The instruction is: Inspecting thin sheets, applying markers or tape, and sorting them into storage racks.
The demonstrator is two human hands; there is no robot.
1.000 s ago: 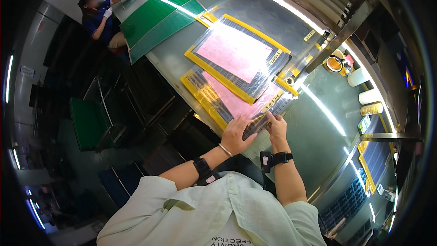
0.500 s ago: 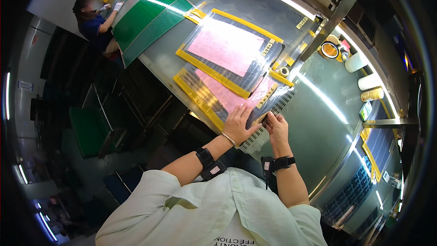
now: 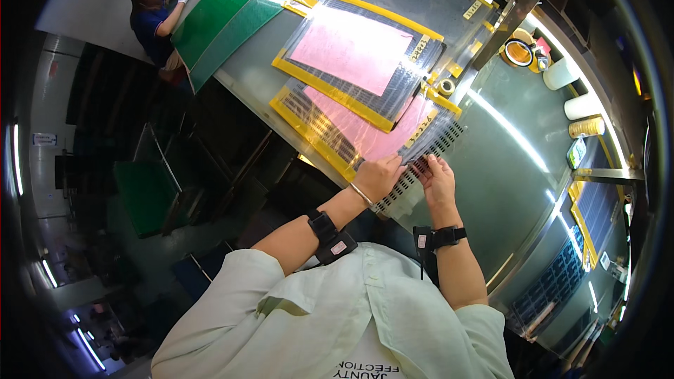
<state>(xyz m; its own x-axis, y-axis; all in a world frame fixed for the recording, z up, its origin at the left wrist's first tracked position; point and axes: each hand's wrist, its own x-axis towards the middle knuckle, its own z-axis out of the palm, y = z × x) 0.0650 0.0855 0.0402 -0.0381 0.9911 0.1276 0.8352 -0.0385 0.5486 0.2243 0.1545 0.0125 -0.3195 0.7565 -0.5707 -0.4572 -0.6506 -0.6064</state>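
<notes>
I see both hands down at the near edge of the steel workbench [image 3: 505, 168], working one perforated dark panel [image 3: 421, 161] that lies flat on the bench under them. Left hand [image 3: 378, 177] rests palm down, fingers pressed on the panel's near left corner; it looks like a pin-down, not a full grasp. Right hand [image 3: 437, 179] is just beside it, fingertips pinching or picking at the panel's edge; I can't tell if anything small sits between them. My read: one hand steadies the sheet so the other can work the edge without it sliding.

The panel's far end slides under a stack: a pink sheet [image 3: 365, 137] on a yellow-framed tray [image 3: 309, 123], touching the hands' work area. A second yellow-framed tray with pink sheet [image 3: 351, 49] overlaps behind it. The overlap crowds the left side, so there's little room to shift the panel that way.

Further out: small tape roll [image 3: 445, 87] near the tray corner, larger yellow tape roll [image 3: 518, 52] by the metal upright [image 3: 519, 7], white rolls [image 3: 562, 74] and a tan roll [image 3: 587, 126] along the right, well apart from the hands. Green mats [image 3: 225, 14] at the far end, where another person [image 3: 151, 17] in gloves works. More dark panels [image 3: 554, 281] sit low on the right. Black wrist bands on both of my forearms.
</notes>
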